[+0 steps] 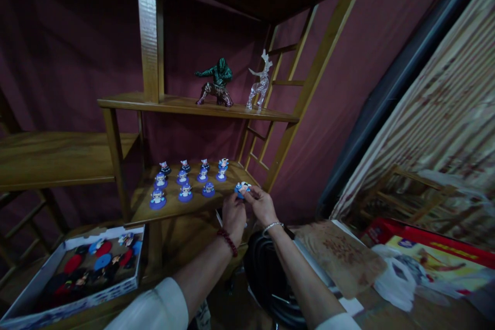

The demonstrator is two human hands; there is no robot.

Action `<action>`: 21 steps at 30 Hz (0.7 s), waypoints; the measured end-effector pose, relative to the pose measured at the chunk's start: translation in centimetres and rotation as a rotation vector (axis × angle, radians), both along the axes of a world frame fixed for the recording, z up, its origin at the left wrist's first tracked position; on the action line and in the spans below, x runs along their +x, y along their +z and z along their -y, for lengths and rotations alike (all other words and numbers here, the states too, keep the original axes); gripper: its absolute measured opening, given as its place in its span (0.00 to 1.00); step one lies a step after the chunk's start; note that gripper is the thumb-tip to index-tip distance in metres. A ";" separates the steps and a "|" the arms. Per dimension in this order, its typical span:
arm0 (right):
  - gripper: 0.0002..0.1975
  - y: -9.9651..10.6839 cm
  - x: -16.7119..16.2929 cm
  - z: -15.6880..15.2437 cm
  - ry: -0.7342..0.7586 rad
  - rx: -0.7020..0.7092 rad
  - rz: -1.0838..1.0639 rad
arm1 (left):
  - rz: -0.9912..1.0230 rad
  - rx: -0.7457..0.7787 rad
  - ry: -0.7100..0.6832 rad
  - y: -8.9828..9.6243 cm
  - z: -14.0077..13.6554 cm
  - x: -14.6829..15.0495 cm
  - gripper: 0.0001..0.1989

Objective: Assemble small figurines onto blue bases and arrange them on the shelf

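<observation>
Between my left hand and my right hand is a small blue-and-white figurine. Fingers of both hands close around it, just past the front right corner of the low wooden shelf. To the left, several purple-based figurines stand upright in rows on that shelf. Behind them is a row of dark-based figurines, with a blue-and-white figurine at its right end. My fingers partly cover the held figurine, so its lower side is hidden.
On the upper shelf are a crouching green figure and a clear deer figurine. An open box of figurines and discs sits lower left. A coiled black hose or cable, a plastic bag and a red-yellow box are right.
</observation>
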State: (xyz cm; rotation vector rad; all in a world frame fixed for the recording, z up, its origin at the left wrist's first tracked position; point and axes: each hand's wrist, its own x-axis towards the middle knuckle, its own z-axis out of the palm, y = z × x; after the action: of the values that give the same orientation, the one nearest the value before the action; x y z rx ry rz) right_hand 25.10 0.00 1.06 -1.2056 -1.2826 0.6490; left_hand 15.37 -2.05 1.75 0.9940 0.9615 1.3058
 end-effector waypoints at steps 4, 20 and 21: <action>0.14 -0.4 1.1 -2.0 -0.012 -0.015 0.051 | -0.057 0.081 0.066 0.1 -1.0 0.9 0.17; 0.11 -1.5 3.0 -8.4 -0.112 -0.009 0.169 | -0.010 0.090 -0.020 0.2 -5.4 2.1 0.18; 0.11 -1.6 3.1 -8.7 -0.113 -0.014 0.174 | 0.003 0.078 -0.030 0.1 -5.7 2.2 0.18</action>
State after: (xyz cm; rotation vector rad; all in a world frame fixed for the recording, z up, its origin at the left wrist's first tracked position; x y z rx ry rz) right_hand 28.16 8.73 -0.54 -1.3595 -1.3439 0.4802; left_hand 17.59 3.62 1.82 1.0623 0.8954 1.3279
